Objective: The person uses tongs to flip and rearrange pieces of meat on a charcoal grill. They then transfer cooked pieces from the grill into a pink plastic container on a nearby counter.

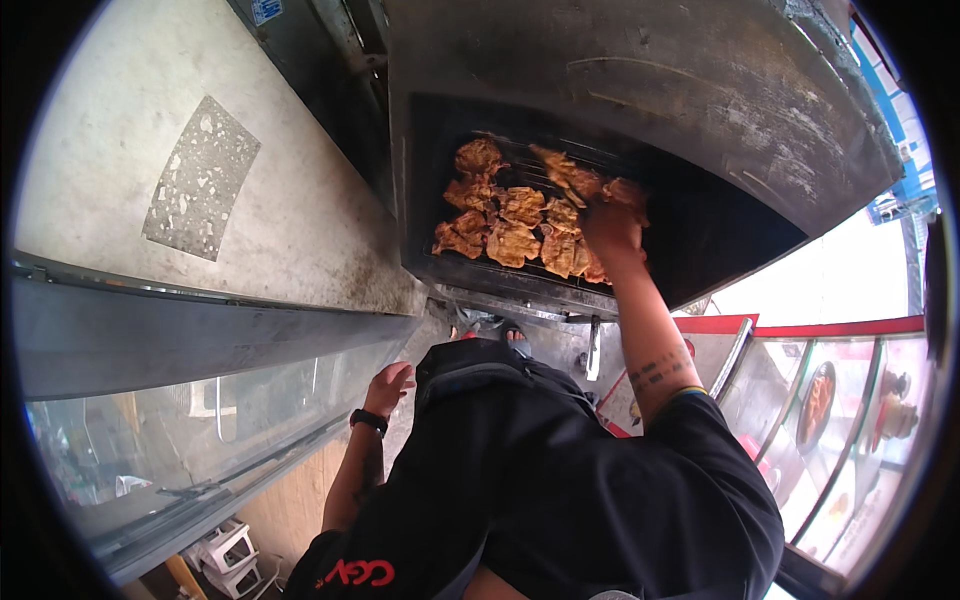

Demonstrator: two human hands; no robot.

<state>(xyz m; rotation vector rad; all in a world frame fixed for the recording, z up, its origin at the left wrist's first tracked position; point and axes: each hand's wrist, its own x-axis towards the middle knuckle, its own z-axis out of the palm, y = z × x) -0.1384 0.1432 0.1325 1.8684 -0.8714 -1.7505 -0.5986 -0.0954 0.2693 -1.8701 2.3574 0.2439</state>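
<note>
Several browned pieces of meat [513, 245] lie in rows on a wire grill grate [525, 177] inside a dark metal grill. My right hand [616, 227] reaches over the right part of the grate with its fingers curled. A slim dark tool, seemingly tongs [575, 198], extends from it to a long piece of meat [556, 166]; the handle is hidden by the hand. Down at the left, beside my body, my left hand [390, 388] hangs with its fingers loosely bent and apart, holding nothing. A dark watch is on that wrist.
The grill's large metal hood [675, 82] arches over the grate. A pale worktop [315, 217] with a speckled patch lies left, above a glass-fronted case [262, 409]. At the right stands a red-edged glass display case [840, 330]. White plastic stools [229, 551] stand low at the left.
</note>
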